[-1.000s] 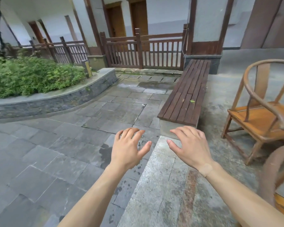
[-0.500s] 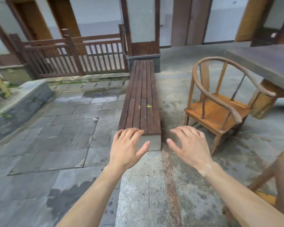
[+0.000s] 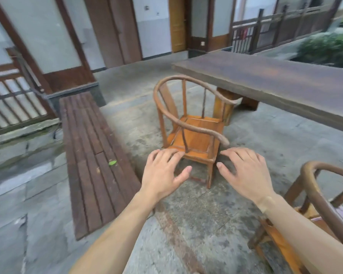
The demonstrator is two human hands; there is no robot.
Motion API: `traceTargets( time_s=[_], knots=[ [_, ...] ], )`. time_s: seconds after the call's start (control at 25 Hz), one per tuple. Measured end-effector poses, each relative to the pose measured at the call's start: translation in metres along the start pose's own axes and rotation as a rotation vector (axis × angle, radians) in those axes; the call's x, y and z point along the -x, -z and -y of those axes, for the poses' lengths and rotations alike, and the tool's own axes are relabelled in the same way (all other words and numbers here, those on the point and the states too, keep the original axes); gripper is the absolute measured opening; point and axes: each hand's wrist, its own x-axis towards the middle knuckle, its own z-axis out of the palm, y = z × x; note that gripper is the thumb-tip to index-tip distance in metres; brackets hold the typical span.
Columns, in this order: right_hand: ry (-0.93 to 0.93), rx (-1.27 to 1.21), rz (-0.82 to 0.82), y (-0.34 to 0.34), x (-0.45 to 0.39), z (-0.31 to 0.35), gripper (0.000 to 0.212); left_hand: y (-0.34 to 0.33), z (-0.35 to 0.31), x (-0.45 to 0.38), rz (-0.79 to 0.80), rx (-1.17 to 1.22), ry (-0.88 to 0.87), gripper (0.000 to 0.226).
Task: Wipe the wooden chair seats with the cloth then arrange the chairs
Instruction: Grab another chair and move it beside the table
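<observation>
Chair: one chair (image 3: 194, 133) stands on the floor just past both hands, beside the big surface (image 3: 275, 84).
Second chair: one more chair (image 3: 329, 194) is close by the right arm, partly cut off by the edge of the view.
Count: two chairs, one big surface, one bench (image 3: 95, 155), one leaf (image 3: 112, 162), two hands.
Cloth: I cannot see a cloth anywhere.
How it will feel: the chair looks hard and stiff, all wood, likely a bit heavy, and its smooth seat may be slippery.
Where to hold: the round top rail or the arm ends look best; the thin sticks in the back may snap.
Left hand (image 3: 162, 173): wide, fingers spread, holding nothing, in the air in front of the seat.
Right hand (image 3: 244, 171): wide, fingers spread, holding nothing, just under the chair's near arm end.
Bench: off to the left of the left hand, with the green leaf on it.
Floor (image 3: 186, 224): grey stone, wet in spots, under the hands.
</observation>
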Motion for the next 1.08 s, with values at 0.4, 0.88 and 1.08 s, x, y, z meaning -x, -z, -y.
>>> traceTargets(
  time_s=[0.4,0.88,1.08],
  knots=[
    [-0.382,0.161,-0.105,-0.015,-0.052,-0.070,0.046,-0.108,-0.017,-0.162,0.102,0.280,-0.393,0.048],
    [-1.164,0.593,-0.163,0.054,0.098,-0.040,0.048,-0.182,-0.160,-0.174,0.158,0.839,-0.968,0.044],
    [-1.397,0.673,-0.185,0.076,0.152,0.020,0.054,-0.168,-0.187,-0.138,0.240,0.933,-1.092,0.046]
  ],
)
